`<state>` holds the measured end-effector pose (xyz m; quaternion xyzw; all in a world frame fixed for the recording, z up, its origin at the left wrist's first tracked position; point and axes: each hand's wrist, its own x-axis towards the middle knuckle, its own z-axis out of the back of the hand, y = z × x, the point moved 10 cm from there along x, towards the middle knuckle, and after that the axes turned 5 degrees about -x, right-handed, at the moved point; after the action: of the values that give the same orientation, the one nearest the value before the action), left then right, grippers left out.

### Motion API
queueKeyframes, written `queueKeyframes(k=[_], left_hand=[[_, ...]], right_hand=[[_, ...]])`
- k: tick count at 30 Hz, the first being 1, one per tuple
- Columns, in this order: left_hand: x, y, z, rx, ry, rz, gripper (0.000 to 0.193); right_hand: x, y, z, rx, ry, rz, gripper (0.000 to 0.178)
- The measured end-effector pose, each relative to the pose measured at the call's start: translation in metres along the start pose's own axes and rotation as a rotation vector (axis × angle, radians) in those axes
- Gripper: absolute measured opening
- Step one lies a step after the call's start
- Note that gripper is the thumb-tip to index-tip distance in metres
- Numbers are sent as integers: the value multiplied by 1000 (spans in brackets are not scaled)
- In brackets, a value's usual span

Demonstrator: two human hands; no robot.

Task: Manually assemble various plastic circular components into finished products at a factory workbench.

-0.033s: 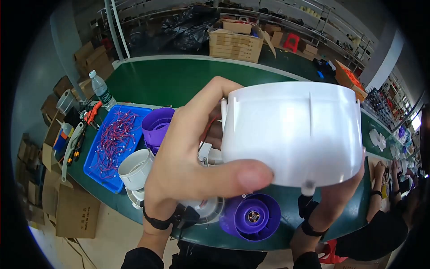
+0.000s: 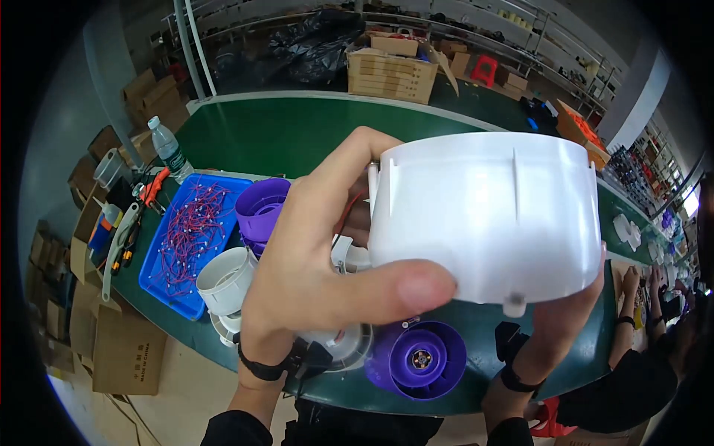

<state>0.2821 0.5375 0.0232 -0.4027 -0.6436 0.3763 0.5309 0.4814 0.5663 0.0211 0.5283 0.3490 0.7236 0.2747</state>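
A white round plastic housing (image 2: 476, 215) is held up close, with a raised rib on its wall and a small peg under its lower edge. My left hand (image 2: 312, 253) is closed on its left side, thumb across the lower front and fingers around the back. Against the right side lies my right hand (image 2: 561, 320), gripping from behind; most of its fingers are hidden by the housing. Part of a thin red wire shows beside my left fingers. Below, a purple round housing (image 2: 379, 364) with a metal-centred hub lies near the table's front edge.
On the green table (image 2: 275, 126) at left are a blue tray (image 2: 152, 275) of red wires, a purple housing (image 2: 260, 212), a white cup-shaped part (image 2: 227, 279) and a water bottle (image 2: 169, 149). A carton (image 2: 390, 78) stands behind. A co-worker's arms (image 2: 628, 327) are at right.
The white housing has tilted slightly, its lower edge rising a little and more of the peg showing. Both hands keep nearly the same places.
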Motion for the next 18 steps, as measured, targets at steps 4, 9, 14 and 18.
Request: queueKeyframes(k=[4,9,14,18], left_hand=[[2,0,0,54,62,-26,114],[1,-7,1,49,149,-60,81],[-3,-27,4,492,117,-257,45],[-24,-35,35,716,4,-114,34]], right_hand=[[-1,-1,1,104,-13,11,56],[11,5,2,33,-140,43,51],[13,13,-5,-123,-48,-62,49],[17,-3,15,-327,-63,-97,40]])
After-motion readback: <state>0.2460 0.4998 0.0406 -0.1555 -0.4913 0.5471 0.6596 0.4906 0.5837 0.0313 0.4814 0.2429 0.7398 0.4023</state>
